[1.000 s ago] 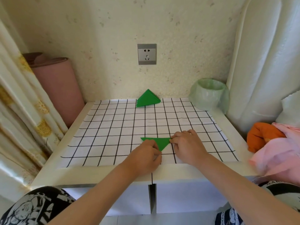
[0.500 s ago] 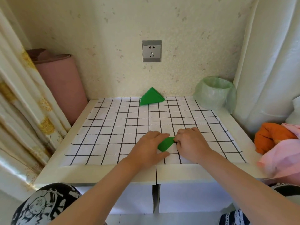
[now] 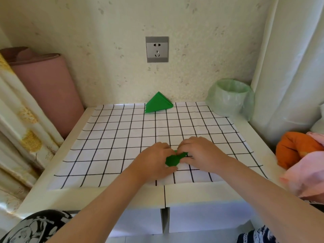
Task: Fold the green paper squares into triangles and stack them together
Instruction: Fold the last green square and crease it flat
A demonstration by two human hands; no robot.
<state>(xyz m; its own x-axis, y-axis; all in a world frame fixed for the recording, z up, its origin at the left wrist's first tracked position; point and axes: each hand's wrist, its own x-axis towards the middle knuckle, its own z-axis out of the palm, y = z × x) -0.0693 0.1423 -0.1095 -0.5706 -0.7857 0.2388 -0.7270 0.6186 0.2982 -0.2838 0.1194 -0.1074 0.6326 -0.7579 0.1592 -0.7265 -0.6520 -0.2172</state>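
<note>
Now the paper (image 3: 173,159), a wide flat triangle a second ago, sits folded smaller at the near middle of the bench (image 3: 105,195), pinched between the left hand (image 3: 154,161) and right hand (image 3: 201,153), so it seems nearly ready for the stack (image 3: 157,103) by the wall.

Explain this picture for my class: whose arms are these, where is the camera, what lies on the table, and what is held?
There is no machine: these are one person's bare arms. The camera sits on that person's head, looking forward and down. The left hand and right hand both pinch a small green paper, partly folded, over a grid sheet on the white table. At the far edge, by the wall, sit folded triangles. A bin with a green bag stands at the far right.
</note>
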